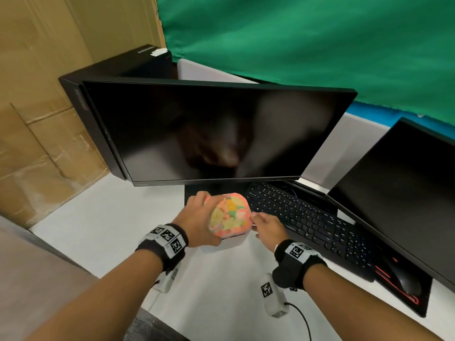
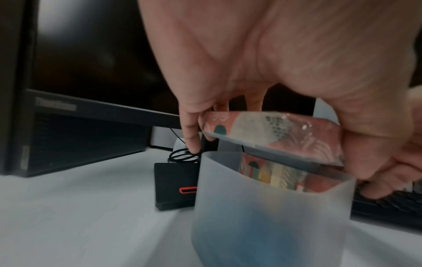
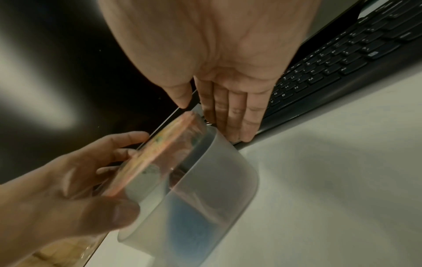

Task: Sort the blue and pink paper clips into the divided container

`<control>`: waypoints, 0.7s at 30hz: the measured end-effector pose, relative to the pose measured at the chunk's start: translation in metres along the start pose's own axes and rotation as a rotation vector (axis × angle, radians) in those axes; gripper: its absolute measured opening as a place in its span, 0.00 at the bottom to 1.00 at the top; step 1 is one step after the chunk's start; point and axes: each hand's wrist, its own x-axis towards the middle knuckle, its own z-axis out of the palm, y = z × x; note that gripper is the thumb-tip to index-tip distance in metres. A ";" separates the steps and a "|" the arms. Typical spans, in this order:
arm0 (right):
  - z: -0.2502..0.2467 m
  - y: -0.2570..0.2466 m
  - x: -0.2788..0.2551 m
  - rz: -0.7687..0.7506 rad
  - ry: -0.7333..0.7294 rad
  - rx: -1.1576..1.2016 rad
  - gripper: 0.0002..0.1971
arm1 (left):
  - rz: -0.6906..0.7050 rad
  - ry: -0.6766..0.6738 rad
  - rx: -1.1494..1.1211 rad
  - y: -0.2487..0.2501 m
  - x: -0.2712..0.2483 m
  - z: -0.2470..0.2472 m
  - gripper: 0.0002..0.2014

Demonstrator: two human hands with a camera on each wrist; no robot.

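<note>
A person's left hand [image 1: 200, 217] grips the patterned lid [image 1: 230, 214] of a frosted divided container [image 2: 269, 207] standing on the white counter [image 1: 103, 217] before a dark monitor [image 1: 209, 131], the lid tilted up off the rim. The right hand [image 1: 267, 228], fingers straight, rests just beside the container's wall. A blue mass shows through the frosted side; pink clips cannot be made out. Steadying the base while lifting the lid straight off would likely keep the contents from spilling.
</note>
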 end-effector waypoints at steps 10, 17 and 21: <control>0.004 0.002 0.008 -0.009 0.050 -0.023 0.13 | -0.070 -0.083 0.007 -0.002 0.006 0.010 0.53; 0.006 0.008 0.010 0.022 0.048 0.053 0.14 | -0.093 -0.095 0.020 -0.002 0.006 0.011 0.55; 0.005 0.004 0.005 0.044 0.033 0.110 0.14 | -0.095 -0.108 0.040 0.000 0.009 0.007 0.56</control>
